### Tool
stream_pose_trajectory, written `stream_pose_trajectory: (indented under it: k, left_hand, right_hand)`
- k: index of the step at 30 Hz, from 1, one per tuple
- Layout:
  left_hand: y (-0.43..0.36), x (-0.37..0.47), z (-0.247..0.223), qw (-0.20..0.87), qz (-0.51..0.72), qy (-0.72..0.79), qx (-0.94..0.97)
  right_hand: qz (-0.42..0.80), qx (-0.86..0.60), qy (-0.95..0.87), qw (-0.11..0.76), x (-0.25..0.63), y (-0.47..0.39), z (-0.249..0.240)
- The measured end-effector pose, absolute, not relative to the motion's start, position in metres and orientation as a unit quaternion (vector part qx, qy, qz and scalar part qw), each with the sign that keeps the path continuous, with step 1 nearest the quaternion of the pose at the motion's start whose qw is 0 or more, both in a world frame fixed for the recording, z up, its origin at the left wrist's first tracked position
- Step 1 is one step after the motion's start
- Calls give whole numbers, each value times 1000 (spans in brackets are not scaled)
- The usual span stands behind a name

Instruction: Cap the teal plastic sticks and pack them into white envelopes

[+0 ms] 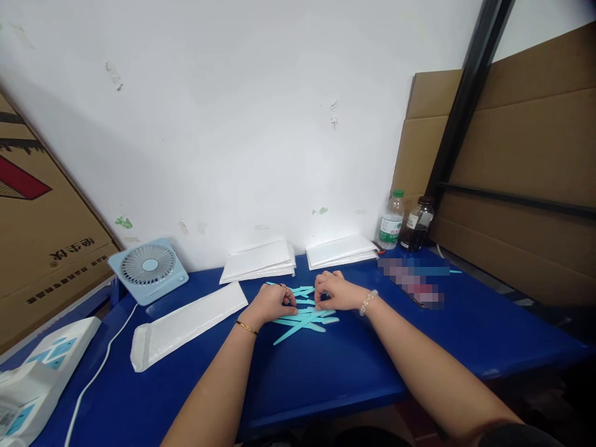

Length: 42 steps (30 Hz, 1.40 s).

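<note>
Several slim turquoise plastic sticks (300,332), shaped like eyebrow razors, lie crossed in a loose pile on the blue table (326,372). At the pile's left side my left hand (273,303) is closed, with thumb and fingers pinching at the ends of some razors. Opposite it, my right hand (336,292) curls its fingers down on the right ends, thumb against the pile. Between the two hands some of the razors show, but my fingers hide their ends. Left of my left hand a flat white padded envelope (190,326) lies slantwise.
Two stacks of white envelopes, a left stack (256,261) and a right stack (342,249), rest against the wall. A blue fan (149,266) and a power strip (56,360) are at left. A water bottle (391,222) and a dark-liquid bottle (416,226) stand at back right.
</note>
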State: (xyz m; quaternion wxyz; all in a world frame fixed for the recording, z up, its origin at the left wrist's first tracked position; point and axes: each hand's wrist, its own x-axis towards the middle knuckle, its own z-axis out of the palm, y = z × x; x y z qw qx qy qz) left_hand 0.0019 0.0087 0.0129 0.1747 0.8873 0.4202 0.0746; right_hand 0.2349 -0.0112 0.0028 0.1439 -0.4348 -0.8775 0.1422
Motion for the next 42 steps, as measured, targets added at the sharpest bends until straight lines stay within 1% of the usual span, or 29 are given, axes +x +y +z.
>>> stream_pose_trajectory:
  k: [5, 9, 12, 15, 19, 25, 28, 31, 34, 38, 40, 42]
  left_hand:
    - [9, 6, 9, 188, 54, 442, 875]
    - [12, 5, 8, 149, 83, 433, 885]
    - [14, 3, 9, 117, 115, 451, 877]
    - [15, 5, 11, 110, 136, 467, 867]
    - [15, 7, 11, 96, 148, 479, 860]
    - [23, -4, 6, 103, 169, 516, 833]
    - [23, -6, 5, 111, 179, 519, 828]
    - [19, -4, 7, 138, 180, 504, 833]
    - [12, -1, 8, 182, 150, 458, 857]
    - [5, 6, 7, 228, 113, 393, 883]
    - [5, 9, 7, 205, 111, 384, 893]
    - [7, 10, 8, 146, 120, 390, 901]
  right_hand:
    - [141, -447, -871, 146, 232, -9, -3]
    - [133, -445, -873, 149, 236, -7, -2]
    - [116, -465, -859, 180, 241, -7, 2]
    - [116, -472, -849, 207, 241, -7, 5]
    - [97, -460, -861, 193, 242, -5, 4]
    - [73, -531, -821, 196, 260, -3, 9]
    - [95, -497, -840, 196, 255, -8, 11]
    - [115, -434, -880, 155, 241, -13, 9]
    - [122, -411, -895, 120, 232, -14, 4]
    - [139, -434, -876, 158, 233, -11, 2]
    - [139, -443, -868, 179, 236, -10, 3]
    - [126, -447, -866, 185, 239, -8, 4]
